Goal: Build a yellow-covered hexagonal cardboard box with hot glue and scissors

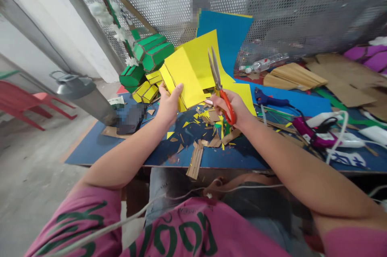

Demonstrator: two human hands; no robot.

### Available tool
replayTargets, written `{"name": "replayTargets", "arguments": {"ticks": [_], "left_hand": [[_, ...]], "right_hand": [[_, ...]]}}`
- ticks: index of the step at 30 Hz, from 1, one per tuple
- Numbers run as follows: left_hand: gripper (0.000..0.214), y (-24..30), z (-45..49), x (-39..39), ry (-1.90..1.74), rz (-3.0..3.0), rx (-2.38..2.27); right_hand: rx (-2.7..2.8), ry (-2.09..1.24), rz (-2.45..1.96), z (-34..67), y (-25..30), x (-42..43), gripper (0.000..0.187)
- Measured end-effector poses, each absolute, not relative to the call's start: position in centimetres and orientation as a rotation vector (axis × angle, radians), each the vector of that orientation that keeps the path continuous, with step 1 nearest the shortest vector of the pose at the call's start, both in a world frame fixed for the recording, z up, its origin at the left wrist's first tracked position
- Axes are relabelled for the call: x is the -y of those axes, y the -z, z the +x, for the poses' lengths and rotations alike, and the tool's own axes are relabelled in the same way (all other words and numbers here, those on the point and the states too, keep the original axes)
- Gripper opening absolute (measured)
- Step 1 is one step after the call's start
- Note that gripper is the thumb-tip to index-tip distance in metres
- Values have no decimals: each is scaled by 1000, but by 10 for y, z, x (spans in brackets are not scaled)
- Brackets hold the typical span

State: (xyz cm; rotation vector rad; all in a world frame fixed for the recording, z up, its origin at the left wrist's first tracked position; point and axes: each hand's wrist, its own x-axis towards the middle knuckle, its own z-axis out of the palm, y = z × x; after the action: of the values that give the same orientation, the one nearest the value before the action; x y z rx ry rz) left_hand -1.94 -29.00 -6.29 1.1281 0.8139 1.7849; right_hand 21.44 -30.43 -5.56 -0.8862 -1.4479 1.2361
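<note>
**Yellow card and scissors, mid-craft on a messy counter**

Both hands are busy. The left hand [169, 101] is clamped on the lower edge of a yellow card piece [184, 77], thumb on the front and fingers behind, holding it tilted up above the counter [121, 148]. The right hand [232, 107] is closed through the orange handles of the scissors [219, 83]. The blades point to 12 o'clock, only a crack apart, just to the 3 o'clock side of the card. The two hands are near each other but not touching.

Right under them at 6 o'clock there's a pile of yellow and brown offcuts [205, 128] scattered on the blue top. At 10 o'clock from the card sit some green cardboard blocks [151, 53], and a blue sheet [226, 31] stands behind it at 1 o'clock. Out at 3 o'clock lies a blue glue gun [267, 99], with a plastic bottle [261, 64] and a stack of brown cardboard [294, 75] further back. A metal can [84, 95] stands at the counter's 9 o'clock edge.
</note>
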Motion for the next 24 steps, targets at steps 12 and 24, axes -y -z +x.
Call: {"name": "replayTargets", "arguments": {"ticks": [12, 24], "left_hand": [[98, 39, -50, 276, -2057, 1011, -824], [104, 48, -44, 277, -2137, 1129, -789]], "right_hand": [[1708, -1298, -987, 215, 79, 301, 56], [1709, -1252, -1080, 205, 83, 306, 57]]}}
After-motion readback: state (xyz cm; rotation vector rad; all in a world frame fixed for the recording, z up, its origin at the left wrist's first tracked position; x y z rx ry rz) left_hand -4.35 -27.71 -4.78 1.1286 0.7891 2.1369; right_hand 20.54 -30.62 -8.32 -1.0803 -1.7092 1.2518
